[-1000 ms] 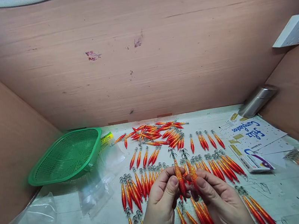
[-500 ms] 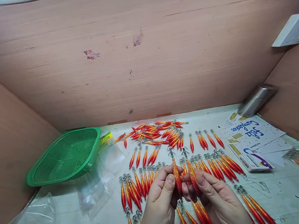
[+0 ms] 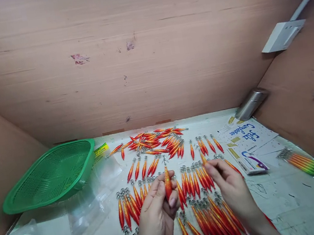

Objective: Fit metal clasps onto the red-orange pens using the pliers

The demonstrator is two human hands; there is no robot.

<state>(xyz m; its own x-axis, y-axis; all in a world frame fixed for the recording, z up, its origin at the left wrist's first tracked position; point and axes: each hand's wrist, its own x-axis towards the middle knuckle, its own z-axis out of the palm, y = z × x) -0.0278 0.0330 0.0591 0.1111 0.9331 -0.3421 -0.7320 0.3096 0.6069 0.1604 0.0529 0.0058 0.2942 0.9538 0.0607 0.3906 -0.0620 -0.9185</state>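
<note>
My left hand (image 3: 156,213) is closed on one orange-red squid-jig lure (image 3: 167,181), held upright above the table. My right hand (image 3: 230,189) has moved to the right and pinches another orange lure (image 3: 203,158) by thumb and forefinger over the rows. Rows of orange-red lures (image 3: 190,179) with metal hook crowns lie side by side on the white table (image 3: 280,201). A loose heap of the same lures (image 3: 157,141) lies nearer the back wall. More lures (image 3: 218,223) lie under and between my wrists.
A green mesh basket (image 3: 50,176) leans at the left. Clear plastic bags (image 3: 92,199) lie beside it. At the right are a printed paper sheet (image 3: 249,136), a small box (image 3: 250,162), a metal cylinder (image 3: 250,103) and a packet of yellow-green lures (image 3: 307,161). Wooden walls enclose the table.
My hands have parted: the right hand carried its lure out to the right over the rows, the left kept its lure. The view shifted, so everything slid left.
</note>
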